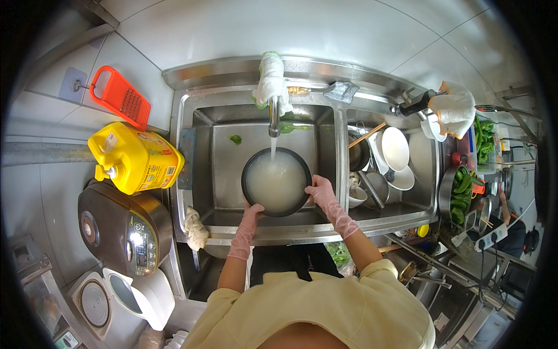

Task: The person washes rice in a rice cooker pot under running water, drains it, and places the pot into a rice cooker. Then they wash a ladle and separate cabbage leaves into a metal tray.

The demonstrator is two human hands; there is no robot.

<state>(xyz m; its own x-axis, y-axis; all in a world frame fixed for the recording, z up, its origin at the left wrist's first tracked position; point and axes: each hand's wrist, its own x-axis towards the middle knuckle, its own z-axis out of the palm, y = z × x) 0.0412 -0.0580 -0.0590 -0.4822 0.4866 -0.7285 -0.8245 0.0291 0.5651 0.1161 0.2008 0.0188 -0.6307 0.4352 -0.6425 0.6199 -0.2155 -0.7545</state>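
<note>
Both my hands wear pink gloves and grip a black round pot [243, 181] by its rim over the left sink basin [220, 195]. My left hand [250, 221] is closed on the near left side of the rim, and my right hand [323, 193] on the right side. Cloudy whitish water [276, 185] fills most of the pot; whatever lies beneath its surface cannot be made out. From the metal faucet [274, 119] a stream runs into the pot. A white cloth [271, 75] is wrapped around the faucet's upper part. A green leaf [235, 139] lies in the basin.
White bowls [395, 148] and other dishes crowd the right basin. Left of the sink stand a yellow jug [136, 157] and a dark rice cooker [125, 227]; an orange grater [125, 102] hangs above. A container of green peppers [461, 192] stands to the right.
</note>
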